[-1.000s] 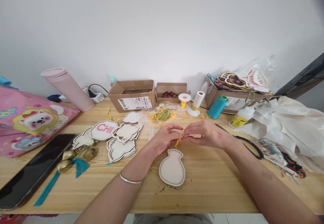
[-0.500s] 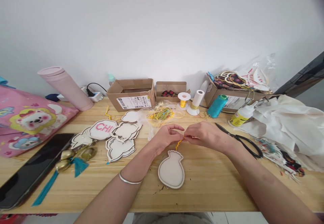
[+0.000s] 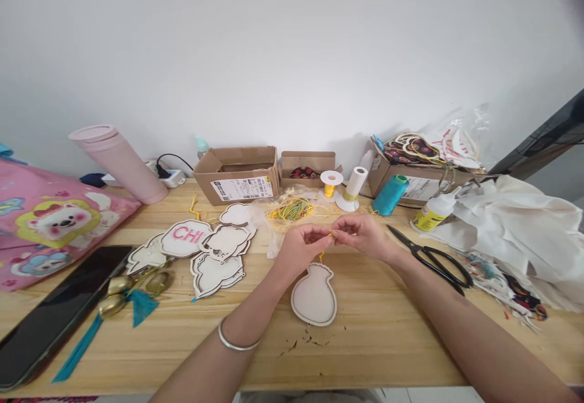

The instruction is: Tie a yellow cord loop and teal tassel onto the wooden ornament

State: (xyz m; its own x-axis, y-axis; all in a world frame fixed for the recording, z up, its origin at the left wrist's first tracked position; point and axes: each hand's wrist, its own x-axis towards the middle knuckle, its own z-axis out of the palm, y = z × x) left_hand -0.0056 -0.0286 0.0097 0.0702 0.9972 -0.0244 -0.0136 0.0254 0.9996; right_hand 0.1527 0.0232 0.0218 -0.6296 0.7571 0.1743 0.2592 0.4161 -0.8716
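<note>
Cord (image 3: 322, 258) yellow (bright); pouch-shaped piece (image 3: 314, 295) off-white; spool (image 3: 390, 196) teal.

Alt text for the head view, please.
Left hand and right hand pinch a yellow cord leading to a pale, pouch-shaped piece on a wooden table. Scissors lie to the right, a phone and brass-coloured bells to the left.

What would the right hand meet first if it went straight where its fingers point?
Most likely the left hand, directly ahead at the yellow cord; any gap between hands is hard to judge.
</note>
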